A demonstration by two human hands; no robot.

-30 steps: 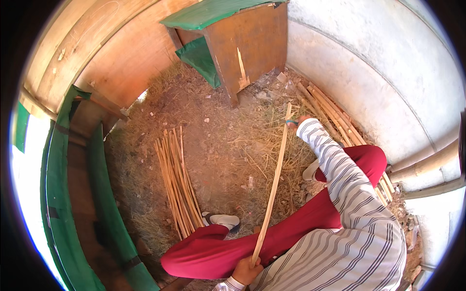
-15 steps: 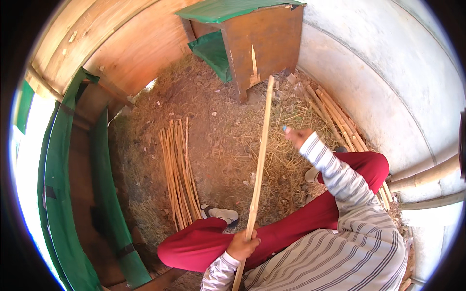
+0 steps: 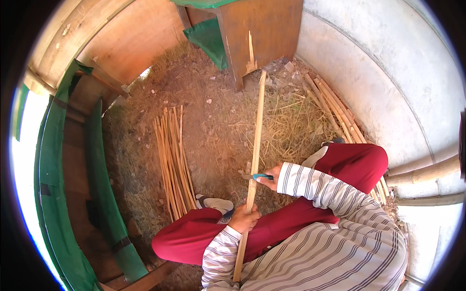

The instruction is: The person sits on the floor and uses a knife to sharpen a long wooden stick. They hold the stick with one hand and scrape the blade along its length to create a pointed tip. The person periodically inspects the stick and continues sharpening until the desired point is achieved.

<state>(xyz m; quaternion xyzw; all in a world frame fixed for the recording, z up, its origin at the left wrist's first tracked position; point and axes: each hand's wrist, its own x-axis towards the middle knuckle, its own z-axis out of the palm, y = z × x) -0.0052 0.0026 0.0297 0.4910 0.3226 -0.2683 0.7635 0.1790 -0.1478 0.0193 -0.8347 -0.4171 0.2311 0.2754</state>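
Note:
A long pale strip of split wood or bamboo (image 3: pixel 257 131) stands slanting up and away from my lap. My left hand (image 3: pixel 244 218) is wrapped round its lower part, above my red trouser leg. In my right hand (image 3: pixel 273 177) is a knife with a blue handle (image 3: pixel 262 176). Its blade lies across the strip, a little above my left hand, and appears to touch it. The fingers of my right hand are closed on the handle.
A bundle of similar strips (image 3: pixel 171 160) lies on the earth floor to the left. More poles (image 3: pixel 340 106) lie along the pale wall at right. A wooden cabinet (image 3: pixel 262 39) stands ahead; a green-covered bench (image 3: pixel 109 194) runs along the left. Straw (image 3: pixel 286 119) covers the ground ahead.
My right hand has come down and left, bringing the knife from the air onto the strip. My left hand keeps its hold on the strip. The whole view has shifted slightly.

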